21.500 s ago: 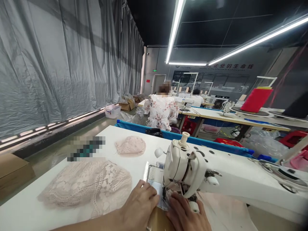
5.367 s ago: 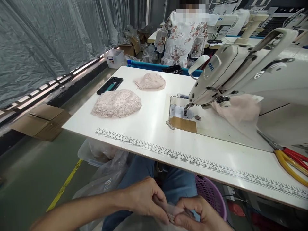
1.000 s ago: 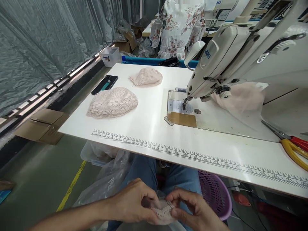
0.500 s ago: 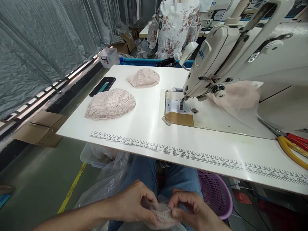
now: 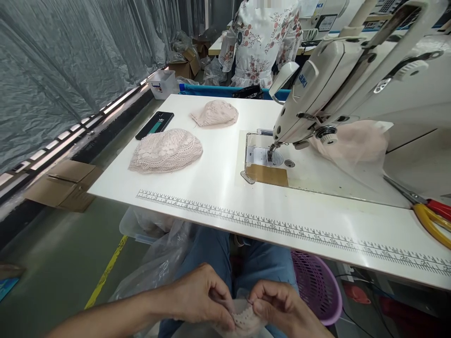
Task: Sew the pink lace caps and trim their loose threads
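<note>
Over my lap, at the bottom of the view, a pale pink piece of lace fabric (image 5: 245, 320) is held between both hands. My left hand (image 5: 202, 300) pinches its left side, with thumb and fingers closed. On the other side, the fingertips of my right hand (image 5: 276, 305) are closed on the upper right edge. The lower part of the fabric runs out of view. Above, on the white table, lie a larger pink lace cup (image 5: 165, 150) and a smaller pink fabric cup (image 5: 216, 113), apart from my hands.
A sewing machine (image 5: 317, 89) stands on the table (image 5: 211, 188), with sheer pink fabric (image 5: 355, 141) behind its needle. Scissors (image 5: 428, 211) lie at the right, a phone (image 5: 155, 125) at the left. Below are a purple basket (image 5: 317, 286) and a plastic bag (image 5: 158, 267). A person (image 5: 260, 42) stands beyond.
My right hand's fingertips have shifted slightly on the fabric edge, and the lace between my hands is turned a little. The whole view has swung slightly left.
</note>
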The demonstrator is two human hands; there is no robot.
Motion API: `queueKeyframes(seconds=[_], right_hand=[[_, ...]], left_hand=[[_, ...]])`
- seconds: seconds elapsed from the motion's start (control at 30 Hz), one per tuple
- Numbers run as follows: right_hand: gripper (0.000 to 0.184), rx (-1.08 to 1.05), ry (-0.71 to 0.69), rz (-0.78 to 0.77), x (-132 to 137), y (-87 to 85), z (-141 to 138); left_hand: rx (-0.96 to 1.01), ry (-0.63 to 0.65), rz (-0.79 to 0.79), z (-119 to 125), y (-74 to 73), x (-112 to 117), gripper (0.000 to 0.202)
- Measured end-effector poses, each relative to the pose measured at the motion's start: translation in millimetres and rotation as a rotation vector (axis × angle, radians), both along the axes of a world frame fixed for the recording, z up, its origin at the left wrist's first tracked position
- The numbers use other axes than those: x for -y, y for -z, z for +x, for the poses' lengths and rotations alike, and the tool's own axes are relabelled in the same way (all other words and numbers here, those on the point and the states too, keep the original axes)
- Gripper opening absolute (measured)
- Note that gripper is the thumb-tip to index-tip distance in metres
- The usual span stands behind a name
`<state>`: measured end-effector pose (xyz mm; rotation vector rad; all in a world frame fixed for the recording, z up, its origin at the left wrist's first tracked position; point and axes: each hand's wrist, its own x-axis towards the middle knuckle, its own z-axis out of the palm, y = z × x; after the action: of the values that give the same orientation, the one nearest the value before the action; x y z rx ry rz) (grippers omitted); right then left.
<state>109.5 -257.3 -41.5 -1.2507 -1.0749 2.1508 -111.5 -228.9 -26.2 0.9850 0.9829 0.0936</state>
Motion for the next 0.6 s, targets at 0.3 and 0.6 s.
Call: queueKeyframes(seconds=[0.3, 0.6], right_hand=[[0.044, 0.092, 0.036, 0.018, -0.1, 1.0, 1.4], [0.043, 0.098, 0.037, 0.015, 0.2, 4.3, 5.9]], left_hand=[[0.091, -0.002, -0.037, -2.3, 2.8, 2.2, 0.036], [0.177, 0.030, -0.038, -10.9, -4.2, -5.1, 0.071]])
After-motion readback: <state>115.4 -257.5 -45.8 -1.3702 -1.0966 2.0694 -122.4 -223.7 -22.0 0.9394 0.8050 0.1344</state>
